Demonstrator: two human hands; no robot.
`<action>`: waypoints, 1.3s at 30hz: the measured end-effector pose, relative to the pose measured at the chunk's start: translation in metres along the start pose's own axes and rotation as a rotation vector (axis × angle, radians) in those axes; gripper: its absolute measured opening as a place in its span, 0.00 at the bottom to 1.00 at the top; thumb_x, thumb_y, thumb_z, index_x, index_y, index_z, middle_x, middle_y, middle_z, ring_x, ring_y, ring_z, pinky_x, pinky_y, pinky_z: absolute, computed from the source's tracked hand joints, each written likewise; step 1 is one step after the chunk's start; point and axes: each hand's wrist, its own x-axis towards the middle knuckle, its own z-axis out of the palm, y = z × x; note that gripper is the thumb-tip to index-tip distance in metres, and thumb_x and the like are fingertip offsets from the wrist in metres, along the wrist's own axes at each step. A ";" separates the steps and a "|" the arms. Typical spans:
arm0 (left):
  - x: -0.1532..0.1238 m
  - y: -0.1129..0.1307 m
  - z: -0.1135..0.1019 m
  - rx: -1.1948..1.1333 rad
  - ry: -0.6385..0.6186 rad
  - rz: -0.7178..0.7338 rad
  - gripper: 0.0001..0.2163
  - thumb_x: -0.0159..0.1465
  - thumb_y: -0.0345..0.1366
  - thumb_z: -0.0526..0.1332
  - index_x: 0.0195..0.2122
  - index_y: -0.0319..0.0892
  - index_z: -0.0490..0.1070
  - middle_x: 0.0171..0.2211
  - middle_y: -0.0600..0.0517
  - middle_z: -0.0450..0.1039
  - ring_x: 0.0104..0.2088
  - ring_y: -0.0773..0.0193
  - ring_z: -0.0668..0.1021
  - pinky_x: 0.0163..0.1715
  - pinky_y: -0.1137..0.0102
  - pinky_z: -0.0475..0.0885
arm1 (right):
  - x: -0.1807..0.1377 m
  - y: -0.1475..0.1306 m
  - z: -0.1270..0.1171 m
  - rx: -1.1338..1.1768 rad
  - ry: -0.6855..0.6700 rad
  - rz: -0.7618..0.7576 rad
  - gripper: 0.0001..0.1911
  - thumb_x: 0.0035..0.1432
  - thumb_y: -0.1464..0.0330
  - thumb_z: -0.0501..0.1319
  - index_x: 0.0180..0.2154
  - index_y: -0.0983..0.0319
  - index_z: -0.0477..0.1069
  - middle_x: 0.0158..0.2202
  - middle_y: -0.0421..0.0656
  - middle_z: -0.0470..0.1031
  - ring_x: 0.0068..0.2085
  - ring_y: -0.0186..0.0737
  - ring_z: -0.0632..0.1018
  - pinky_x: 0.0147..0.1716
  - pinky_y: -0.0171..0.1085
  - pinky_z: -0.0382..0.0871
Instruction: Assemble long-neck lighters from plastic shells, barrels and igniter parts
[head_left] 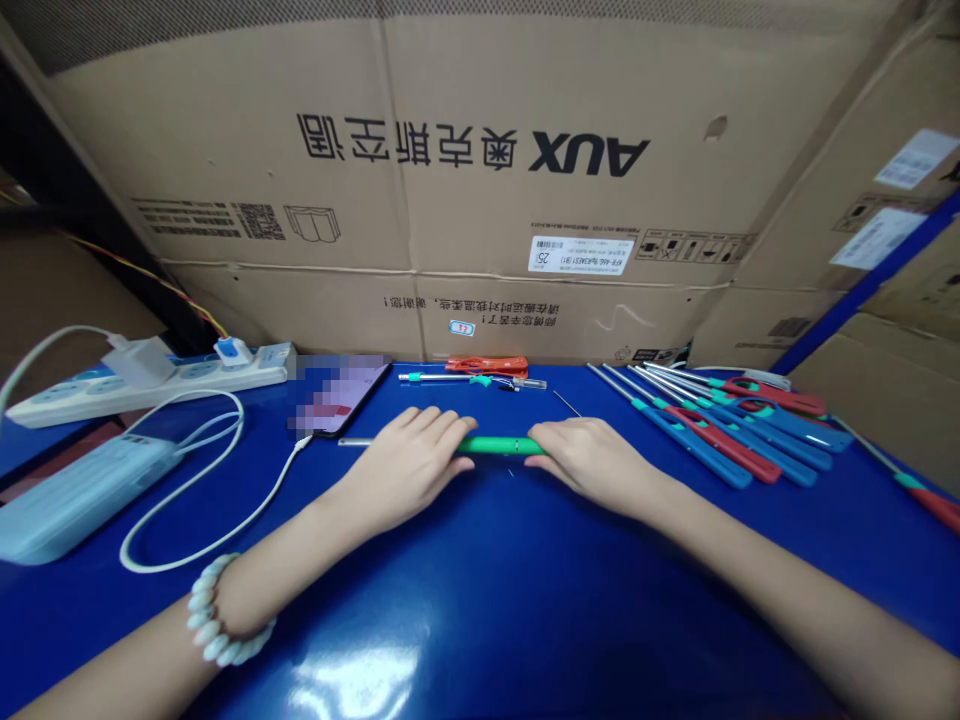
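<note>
A green-handled tool [501, 445] with a thin metal shaft lies across the blue table [525, 600]. My left hand [409, 460] rests over its left part, fingers curled down onto it; the metal tip sticks out to the left of this hand. My right hand [589, 455] grips the handle's right end with closed fingers. Only the middle of the green handle shows between the two hands.
Several similar blue and red-handled tools [720, 425] lie at the right. An orange tool [487, 365] and a thin metal piece [472, 380] lie behind. A phone [337, 395], power strip [150, 375], power bank [75, 495] and white cable [217, 500] sit left. Cardboard boxes [450, 180] wall the back.
</note>
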 end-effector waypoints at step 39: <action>0.001 0.001 0.005 -0.124 -0.170 -0.166 0.04 0.67 0.32 0.54 0.41 0.39 0.65 0.36 0.48 0.75 0.35 0.57 0.78 0.34 0.67 0.69 | 0.004 0.003 0.042 0.422 0.155 -0.174 0.11 0.66 0.72 0.50 0.38 0.63 0.71 0.36 0.45 0.74 0.40 0.38 0.72 0.42 0.36 0.67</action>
